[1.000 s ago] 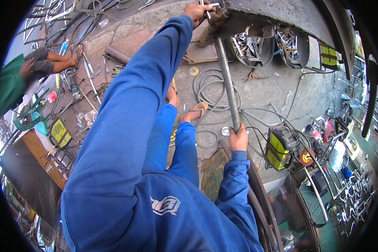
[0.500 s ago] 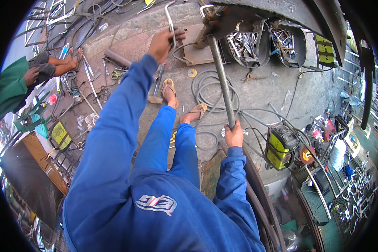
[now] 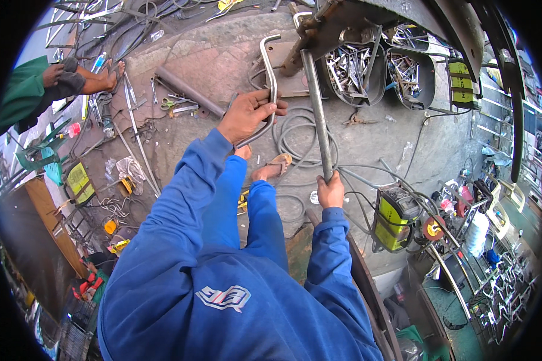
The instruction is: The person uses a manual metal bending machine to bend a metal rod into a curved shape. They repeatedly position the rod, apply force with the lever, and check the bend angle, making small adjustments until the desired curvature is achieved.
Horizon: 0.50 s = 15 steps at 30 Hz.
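Observation:
A bent metal rod (image 3: 268, 66), with a crook at its upper end and another bend low down, is in my left hand (image 3: 247, 115). The fingers close round its middle, out over the floor to the left of a dark steel structure (image 3: 367, 17). My right hand (image 3: 331, 191) is wrapped round the near end of a straight grey pipe (image 3: 318, 114). The pipe's far end meets a rusty fitting (image 3: 301, 53) on that structure; how they join cannot be made out. Beyond the fitting a second, pale bent rod (image 3: 297, 21) shows.
Two black tubs (image 3: 376, 90) of metal parts stand at the far right. A coiled hose (image 3: 292, 135) lies beyond my feet, and a green-black machine (image 3: 396, 219) stands right. A thick tube (image 3: 190, 90) lies far left, near another person's feet (image 3: 111, 77). Bent pieces (image 3: 506, 295) pile at lower right.
My left hand has come nearer and to the right, bringing the bent rod down away from the fitting. My right hand keeps its hold on the pipe. The view has shifted slightly.

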Available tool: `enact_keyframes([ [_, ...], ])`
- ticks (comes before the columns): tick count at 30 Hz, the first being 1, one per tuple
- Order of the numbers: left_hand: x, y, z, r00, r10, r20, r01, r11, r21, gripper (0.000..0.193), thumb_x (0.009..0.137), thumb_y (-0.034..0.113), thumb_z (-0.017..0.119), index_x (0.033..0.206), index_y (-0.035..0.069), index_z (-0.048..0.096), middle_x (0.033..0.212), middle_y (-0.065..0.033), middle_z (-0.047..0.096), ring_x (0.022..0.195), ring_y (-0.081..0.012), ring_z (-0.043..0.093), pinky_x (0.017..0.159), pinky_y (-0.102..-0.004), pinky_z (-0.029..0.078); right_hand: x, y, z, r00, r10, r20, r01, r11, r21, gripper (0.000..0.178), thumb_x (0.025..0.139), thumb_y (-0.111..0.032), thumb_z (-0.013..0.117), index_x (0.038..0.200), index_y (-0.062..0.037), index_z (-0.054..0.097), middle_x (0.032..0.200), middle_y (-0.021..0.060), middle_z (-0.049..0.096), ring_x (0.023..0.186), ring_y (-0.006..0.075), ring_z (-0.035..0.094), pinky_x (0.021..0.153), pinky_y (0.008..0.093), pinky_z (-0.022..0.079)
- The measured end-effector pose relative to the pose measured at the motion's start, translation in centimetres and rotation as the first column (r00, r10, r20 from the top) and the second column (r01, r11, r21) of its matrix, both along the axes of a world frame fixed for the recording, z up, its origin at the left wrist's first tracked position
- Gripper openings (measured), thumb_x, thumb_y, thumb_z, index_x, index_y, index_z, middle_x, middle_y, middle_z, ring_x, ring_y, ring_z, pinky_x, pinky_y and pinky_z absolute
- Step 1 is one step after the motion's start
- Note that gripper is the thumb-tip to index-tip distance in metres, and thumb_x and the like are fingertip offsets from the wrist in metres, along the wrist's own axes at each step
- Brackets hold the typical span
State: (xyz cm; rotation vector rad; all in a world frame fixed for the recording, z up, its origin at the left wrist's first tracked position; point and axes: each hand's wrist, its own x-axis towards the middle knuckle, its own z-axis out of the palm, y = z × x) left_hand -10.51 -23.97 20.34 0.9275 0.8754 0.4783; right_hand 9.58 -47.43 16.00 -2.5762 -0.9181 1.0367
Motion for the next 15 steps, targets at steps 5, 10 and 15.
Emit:
enact_keyframes([
  [5,0.06,-0.65,0.22,1.0,0.006,-0.018,-0.005,0.999,0.04,0.028,0.092,0.006,0.051,0.116,-0.007,0.053,0.105,-0.0129,0.065,0.092,-0.017,0.064,0.076,-0.0246,0.05,0.28,-0.17,-0.54,1.0,0.028,0.012,-0.028,1.0,0.003,0.039,0.077,-0.023,0.064,0.104,0.0035,0.052,0.089,0.0295,0.061,0.088,0.0457,0.058,0.075,0.0476,0.045],
  [10,-0.08,-0.65,0.58,1.0,0.002,-0.005,-0.001,0.999,0.044,0.027,0.091,0.005,0.051,0.116,-0.006,0.053,0.104,-0.0138,0.065,0.092,-0.0181,0.064,0.077,-0.0257,0.051,0.44,-0.34,-0.73,0.998,0.054,0.01,-0.054,0.998,0.018,0.04,0.077,-0.024,0.064,0.104,0.0038,0.052,0.09,0.0304,0.061,0.088,0.0464,0.058,0.076,0.0479,0.045],
  [15,-0.17,-1.12,0.71,0.999,0.022,0.034,-0.023,1.0,0.019,0.027,0.091,0.005,0.051,0.116,-0.006,0.053,0.104,-0.0142,0.064,0.093,-0.0192,0.065,0.078,-0.0263,0.052,0.43,-0.32,-0.76,0.996,0.082,0.031,-0.083,0.995,0.053,0.036,0.078,-0.021,0.063,0.103,0.0027,0.051,0.089,0.0306,0.061,0.088,0.0476,0.057,0.076,0.0496,0.044],
])
